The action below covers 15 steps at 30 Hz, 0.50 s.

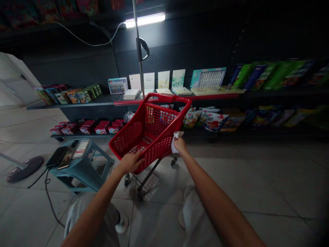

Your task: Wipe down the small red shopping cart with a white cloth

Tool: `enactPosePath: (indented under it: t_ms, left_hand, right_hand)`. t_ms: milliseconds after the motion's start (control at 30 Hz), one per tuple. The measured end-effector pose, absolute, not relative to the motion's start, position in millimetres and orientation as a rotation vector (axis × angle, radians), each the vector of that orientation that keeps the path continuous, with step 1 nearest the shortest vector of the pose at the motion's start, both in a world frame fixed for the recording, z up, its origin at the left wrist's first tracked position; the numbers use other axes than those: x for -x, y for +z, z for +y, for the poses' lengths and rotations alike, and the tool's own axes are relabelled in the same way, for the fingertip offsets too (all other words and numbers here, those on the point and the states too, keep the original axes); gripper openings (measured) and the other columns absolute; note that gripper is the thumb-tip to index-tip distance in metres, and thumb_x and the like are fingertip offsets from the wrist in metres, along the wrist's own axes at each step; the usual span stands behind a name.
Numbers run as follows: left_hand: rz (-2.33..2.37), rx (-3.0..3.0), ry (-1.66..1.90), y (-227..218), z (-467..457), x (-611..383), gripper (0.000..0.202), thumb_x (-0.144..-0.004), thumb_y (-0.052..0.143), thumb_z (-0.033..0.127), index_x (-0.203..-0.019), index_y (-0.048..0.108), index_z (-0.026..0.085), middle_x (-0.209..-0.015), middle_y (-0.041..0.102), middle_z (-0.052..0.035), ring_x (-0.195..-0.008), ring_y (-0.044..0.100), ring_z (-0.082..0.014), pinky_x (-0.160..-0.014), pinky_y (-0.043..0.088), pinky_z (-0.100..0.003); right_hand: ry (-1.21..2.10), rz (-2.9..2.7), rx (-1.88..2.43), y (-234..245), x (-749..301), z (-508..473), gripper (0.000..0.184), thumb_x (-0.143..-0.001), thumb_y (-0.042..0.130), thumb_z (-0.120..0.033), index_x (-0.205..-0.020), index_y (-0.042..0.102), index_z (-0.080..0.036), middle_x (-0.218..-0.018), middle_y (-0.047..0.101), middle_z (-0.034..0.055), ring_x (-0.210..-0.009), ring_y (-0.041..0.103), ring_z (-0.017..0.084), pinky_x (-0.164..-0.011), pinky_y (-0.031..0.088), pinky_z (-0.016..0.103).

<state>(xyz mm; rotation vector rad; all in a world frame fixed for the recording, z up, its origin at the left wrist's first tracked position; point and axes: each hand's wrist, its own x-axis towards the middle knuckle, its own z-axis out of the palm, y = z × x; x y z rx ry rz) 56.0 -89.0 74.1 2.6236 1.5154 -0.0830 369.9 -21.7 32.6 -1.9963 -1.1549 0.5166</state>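
A red plastic shopping cart [160, 151] with perforated basket walls stands upright on wheels right before me. At its near left edge, my left hand [131, 162] grips the basket rim, its fingers lying over the outer wall. My right hand [180, 144] is closed around a crumpled white cloth [175, 142] and presses it to the basket's right side wall. Part of the cloth sticks out above the fingers. I see no goods inside the basket, though part of its floor is hidden.
A blue-grey plastic stool [88, 171] at left bears a phone-like device and dark items. Beside it is a round stand base [25, 168]. Behind the cart run dark shelves [102, 100] with boxes, cards and bags [216, 120]. A metal pole [138, 51] rises behind it.
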Motion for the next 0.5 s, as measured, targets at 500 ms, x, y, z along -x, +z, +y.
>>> enactPosePath:
  t_ms: [500]
  left_hand:
    - [1.657,-2.587,-0.031,71.3,-65.4,-57.4,0.064,-0.109,0.011,0.058,-0.133,0.060,0.025,-0.107,0.079,-0.0115,-0.102,0.076,-0.0293,-0.083,0.051,-0.035]
  right_hand:
    - [0.841,-1.409,1.281,-10.3,-198.1,-121.3,0.046,-0.101,0.040,-0.037,-0.131,0.067,-0.016,-0.110,0.076,0.0151,-0.105,0.071,0.028,-0.096,0.050,0.036]
